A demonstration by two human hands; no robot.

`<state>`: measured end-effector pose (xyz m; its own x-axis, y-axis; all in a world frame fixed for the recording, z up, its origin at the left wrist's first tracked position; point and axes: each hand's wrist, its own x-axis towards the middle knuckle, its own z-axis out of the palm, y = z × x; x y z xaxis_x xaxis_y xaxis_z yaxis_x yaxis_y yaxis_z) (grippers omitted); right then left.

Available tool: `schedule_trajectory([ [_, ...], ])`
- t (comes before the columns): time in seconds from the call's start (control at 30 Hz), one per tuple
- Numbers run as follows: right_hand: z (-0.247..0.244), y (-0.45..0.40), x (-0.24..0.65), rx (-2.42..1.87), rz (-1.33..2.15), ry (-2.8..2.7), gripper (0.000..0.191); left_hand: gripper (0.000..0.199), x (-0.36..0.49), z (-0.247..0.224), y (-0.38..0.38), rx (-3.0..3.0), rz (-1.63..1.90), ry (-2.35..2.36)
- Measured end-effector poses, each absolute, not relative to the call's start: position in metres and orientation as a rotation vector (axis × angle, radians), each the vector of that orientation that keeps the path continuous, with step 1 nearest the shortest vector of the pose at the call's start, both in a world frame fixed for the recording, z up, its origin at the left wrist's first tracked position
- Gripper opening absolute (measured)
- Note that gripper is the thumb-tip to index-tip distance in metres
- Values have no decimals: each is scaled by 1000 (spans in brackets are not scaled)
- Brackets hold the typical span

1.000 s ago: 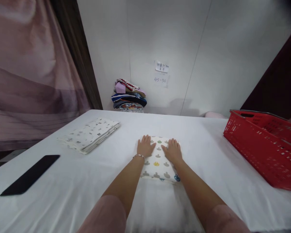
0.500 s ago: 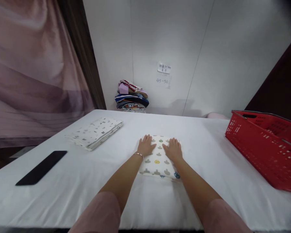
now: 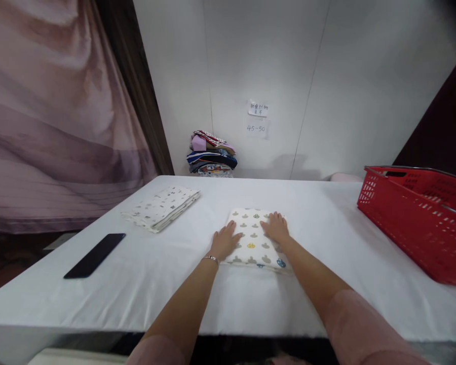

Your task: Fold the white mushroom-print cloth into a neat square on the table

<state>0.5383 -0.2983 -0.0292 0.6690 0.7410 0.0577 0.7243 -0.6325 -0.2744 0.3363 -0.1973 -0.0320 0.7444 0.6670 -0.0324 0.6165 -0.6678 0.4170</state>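
Observation:
A folded white cloth [image 3: 253, 235] with grey, green, yellow and blue prints lies flat on the white-covered table [image 3: 152, 299], near its middle. My left hand [image 3: 225, 242] rests on the cloth's left edge, fingers spread. On the upper right part of the cloth lies my right hand [image 3: 276, 228], palm down with the thumb apart. Neither hand grips anything. Another folded white cloth [image 3: 163, 207] with small dark prints is further back on the left.
A black flat object [image 3: 95, 256] lies at the left. The red basket [image 3: 414, 228] stands on the right. Stacked folded fabrics [image 3: 213, 154] sit beyond the back edge, by the wall with paper notes [image 3: 257, 108]. A pink curtain [image 3: 61, 116] hangs left.
My left hand has slid down along the cloth's left edge, uncovering its upper left corner. My right hand stays near the upper right. The camera view has shifted, showing more below the table's front edge.

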Motion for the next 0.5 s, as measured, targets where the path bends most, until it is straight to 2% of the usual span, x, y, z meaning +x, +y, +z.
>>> schedule_trajectory([
  [0.23, -32, -347, 510, -2439, 81, -1453, 58, 51, 340, -33, -195, 2549, 269, 941],
  [0.4, -37, -368, 498, -2316, 58, -1523, 41, 40, 333, -27, -204, 2470, 602, 975],
  [0.5, -35, -383, 501, -2095, 67, -1462, 32, 41, 315, -33, -217, 2421, 815, 983],
])
